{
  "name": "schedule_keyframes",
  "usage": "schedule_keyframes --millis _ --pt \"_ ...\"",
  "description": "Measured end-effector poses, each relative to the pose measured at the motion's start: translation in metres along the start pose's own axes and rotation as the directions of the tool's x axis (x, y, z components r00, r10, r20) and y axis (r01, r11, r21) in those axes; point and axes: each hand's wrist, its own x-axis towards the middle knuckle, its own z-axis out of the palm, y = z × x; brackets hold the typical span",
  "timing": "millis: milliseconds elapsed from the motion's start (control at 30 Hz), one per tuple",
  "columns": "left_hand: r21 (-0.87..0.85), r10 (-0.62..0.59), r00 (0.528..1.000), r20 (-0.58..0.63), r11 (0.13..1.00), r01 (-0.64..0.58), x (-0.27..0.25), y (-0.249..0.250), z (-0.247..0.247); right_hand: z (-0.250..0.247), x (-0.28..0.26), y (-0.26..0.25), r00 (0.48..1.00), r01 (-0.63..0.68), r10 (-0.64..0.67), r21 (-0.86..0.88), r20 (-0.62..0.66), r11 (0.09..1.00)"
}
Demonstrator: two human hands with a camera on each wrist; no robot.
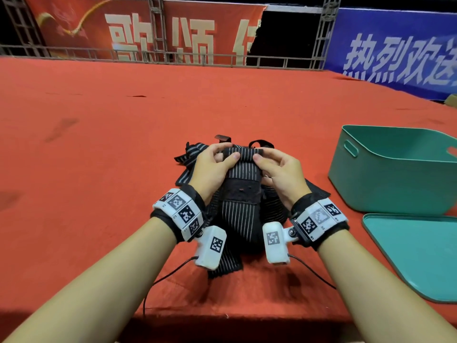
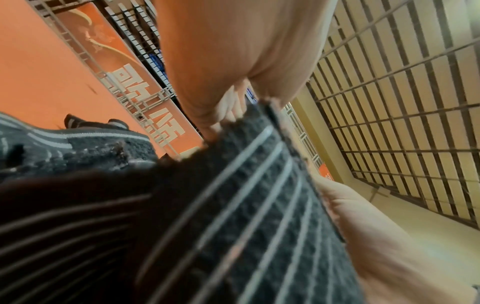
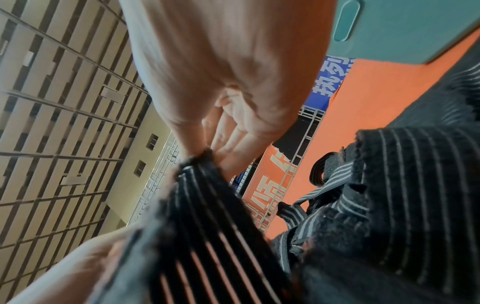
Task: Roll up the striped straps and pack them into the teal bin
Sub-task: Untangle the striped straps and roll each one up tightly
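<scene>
On red carpet [image 1: 99, 169], both hands pinch the striped strap [image 1: 243, 169] end.

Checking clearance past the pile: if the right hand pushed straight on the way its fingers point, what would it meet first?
The right hand points forward-left, pinching the striped strap. It would probably meet the left hand gripping the opposite edge, though depth is uncertain.

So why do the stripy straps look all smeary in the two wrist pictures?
In the left wrist view the black white-striped fabric strap sits right at the lens, so it blurs; the right wrist view smears it too; the head view keeps it sharp, though the edges bend.
</scene>
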Motion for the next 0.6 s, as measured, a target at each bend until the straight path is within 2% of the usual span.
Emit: schedule_keyframes --millis 67,200,300,467,600 --pt "-0.001 0.017 1.0 0.009 1.0 -0.017 -0.0013 -0.0005 -0.0007 -0.0006 0.0016 0.0006 0.997 0.073 -0.075 -0.055 -0.03 0.996" --pt "0.152 0.105 0.994 0.002 0.983 -0.104 -0.0036 -0.0013 0.0025 0.002 0.0027 0.0058 0.969 0.234 -0.245 -0.213 -0.025 0.949" --pt "0.062 0.055 0.998 0.03 0.996 -0.057 -0.0052 0.003 0.0071 0.0011 0.0006 0.0072 0.958 0.267 -0.284 -0.256 -0.029 0.929" --pt "0.059 0.031 0.999 -0.026 0.998 -0.03 -0.0031 0.0009 0.0067 -0.0002 -0.0041 0.0034 0.986 0.168 -0.169 -0.191 0.012 0.967" --pt "0.119 0.127 0.992 -0.02 0.985 -0.124 0.0 -0.0043 0.008 0.0005 -0.005 0.0014 0.999 0.032 -0.031 -0.046 0.019 0.998"
